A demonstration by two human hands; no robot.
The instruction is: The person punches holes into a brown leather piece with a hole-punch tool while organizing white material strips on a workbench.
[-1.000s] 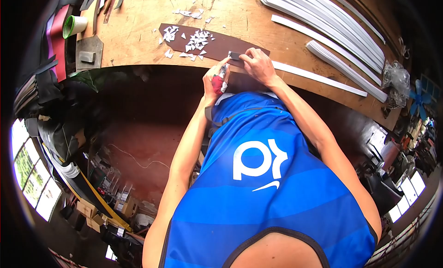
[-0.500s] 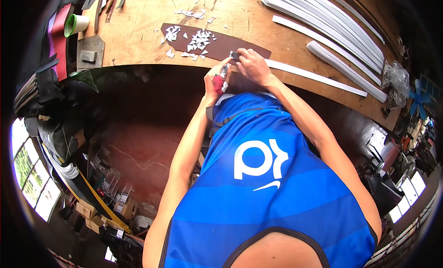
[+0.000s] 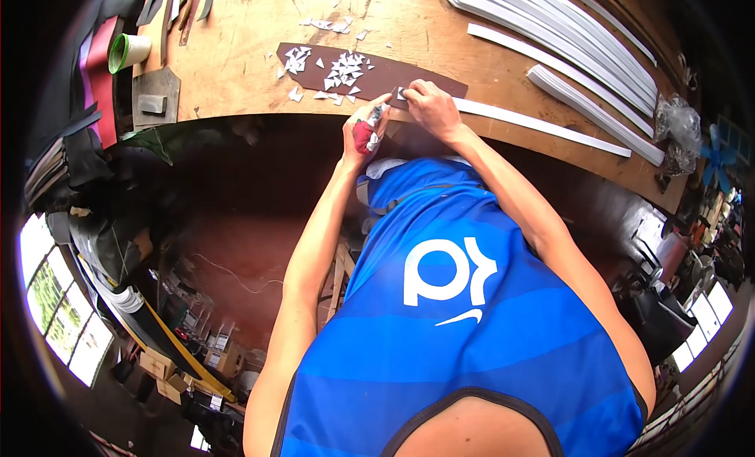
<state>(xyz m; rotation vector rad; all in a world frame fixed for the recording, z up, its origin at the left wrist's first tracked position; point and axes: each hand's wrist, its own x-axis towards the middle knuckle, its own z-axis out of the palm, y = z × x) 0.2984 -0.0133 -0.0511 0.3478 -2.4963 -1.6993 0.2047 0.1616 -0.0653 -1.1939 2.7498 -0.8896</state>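
Right hand has its fingers closed in a pinch at the left end of a white strip, over the brown board; whether they grip anything else, I cannot tell. Left hand, bearing a red and white wrap, is narrow, fingertips just beside the right hand's.

Across the desk, a bundle of long white strips slants from the far edge toward the right. The brown board lies at the near edge, its long axis running left to right, right end closer to that edge. The white strip points toward the near right corner.

By the left edge, a green-rimmed cup lies tilted, mouth leftward, contents unclear. White scraps cover the board's left part.
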